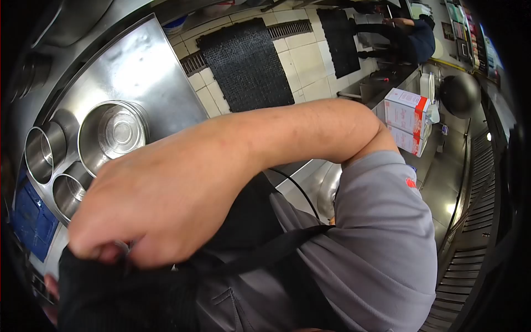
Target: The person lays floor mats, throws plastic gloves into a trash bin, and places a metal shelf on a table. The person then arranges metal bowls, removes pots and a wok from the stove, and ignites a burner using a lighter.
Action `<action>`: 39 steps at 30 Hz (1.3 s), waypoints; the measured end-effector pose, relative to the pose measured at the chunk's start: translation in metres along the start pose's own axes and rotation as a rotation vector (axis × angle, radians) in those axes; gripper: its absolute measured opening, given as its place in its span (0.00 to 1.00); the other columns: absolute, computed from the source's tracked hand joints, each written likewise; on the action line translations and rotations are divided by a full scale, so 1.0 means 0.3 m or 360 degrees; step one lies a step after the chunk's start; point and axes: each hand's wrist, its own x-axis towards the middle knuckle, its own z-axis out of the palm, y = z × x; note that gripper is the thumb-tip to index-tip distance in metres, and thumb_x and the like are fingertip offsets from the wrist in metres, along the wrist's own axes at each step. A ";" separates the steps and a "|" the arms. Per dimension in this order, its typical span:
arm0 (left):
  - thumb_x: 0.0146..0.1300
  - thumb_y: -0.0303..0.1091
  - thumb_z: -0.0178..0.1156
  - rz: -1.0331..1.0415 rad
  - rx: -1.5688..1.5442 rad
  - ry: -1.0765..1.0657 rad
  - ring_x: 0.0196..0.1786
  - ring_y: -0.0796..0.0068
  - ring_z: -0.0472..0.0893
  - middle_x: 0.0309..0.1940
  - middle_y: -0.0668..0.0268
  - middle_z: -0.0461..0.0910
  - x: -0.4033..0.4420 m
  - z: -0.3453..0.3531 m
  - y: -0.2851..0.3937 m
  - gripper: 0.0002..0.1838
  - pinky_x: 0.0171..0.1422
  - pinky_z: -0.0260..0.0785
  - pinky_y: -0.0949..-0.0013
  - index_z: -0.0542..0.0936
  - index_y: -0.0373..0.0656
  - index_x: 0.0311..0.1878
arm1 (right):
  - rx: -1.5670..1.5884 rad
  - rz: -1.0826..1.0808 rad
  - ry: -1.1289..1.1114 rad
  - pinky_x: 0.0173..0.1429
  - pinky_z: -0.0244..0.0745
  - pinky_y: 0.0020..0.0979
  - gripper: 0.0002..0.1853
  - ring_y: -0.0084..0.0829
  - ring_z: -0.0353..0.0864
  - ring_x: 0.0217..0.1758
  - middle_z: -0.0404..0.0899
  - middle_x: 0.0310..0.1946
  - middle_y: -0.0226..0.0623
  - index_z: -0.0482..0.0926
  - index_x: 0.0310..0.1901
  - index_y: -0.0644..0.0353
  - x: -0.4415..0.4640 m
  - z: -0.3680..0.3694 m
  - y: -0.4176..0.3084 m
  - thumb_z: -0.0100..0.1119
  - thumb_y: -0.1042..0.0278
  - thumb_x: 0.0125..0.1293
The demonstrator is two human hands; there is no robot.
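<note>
My right hand reaches across the front of my body, large and close to the camera. Its fingers are curled into a fist against the black apron, and dark cloth meets the curled fingers. From my grey sleeve, a black strap runs over the shirt towards this fist. Only a small, blurred part of my left hand shows at the lower left edge; the dark cloth hides the rest, so its grip cannot be seen.
Several metal pots, including a large one, stand on a steel counter. Black mats lie on the tiled floor. White-and-red boxes and a dark wok are at the right. Another person stands farther off.
</note>
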 end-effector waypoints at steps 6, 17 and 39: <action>0.63 0.29 0.62 0.0053 0.0026 0.0042 0.67 0.58 0.75 0.75 0.47 0.59 0.004 0.014 0.064 0.44 0.68 0.70 0.60 0.53 0.53 0.81 | -0.0153 -0.0200 -0.0003 0.52 0.77 0.43 0.10 0.49 0.84 0.45 0.84 0.35 0.49 0.80 0.35 0.69 0.035 -0.018 -0.070 0.57 0.70 0.57; 0.71 0.34 0.59 0.0351 -0.0010 0.0049 0.67 0.56 0.76 0.73 0.42 0.63 0.010 0.127 0.227 0.38 0.67 0.73 0.59 0.54 0.57 0.80 | 0.0072 0.0513 -0.0214 0.64 0.72 0.37 0.29 0.48 0.76 0.64 0.76 0.59 0.52 0.73 0.61 0.70 -0.207 -0.093 0.003 0.55 0.86 0.53; 0.65 0.21 0.52 0.0235 0.0434 0.0910 0.64 0.71 0.75 0.67 0.62 0.68 0.131 -0.176 -0.359 0.27 0.64 0.72 0.66 0.73 0.42 0.68 | -0.0024 0.1363 0.0721 0.36 0.79 0.26 0.14 0.23 0.81 0.31 0.80 0.33 0.30 0.78 0.47 0.65 -0.170 -0.147 0.465 0.66 0.63 0.69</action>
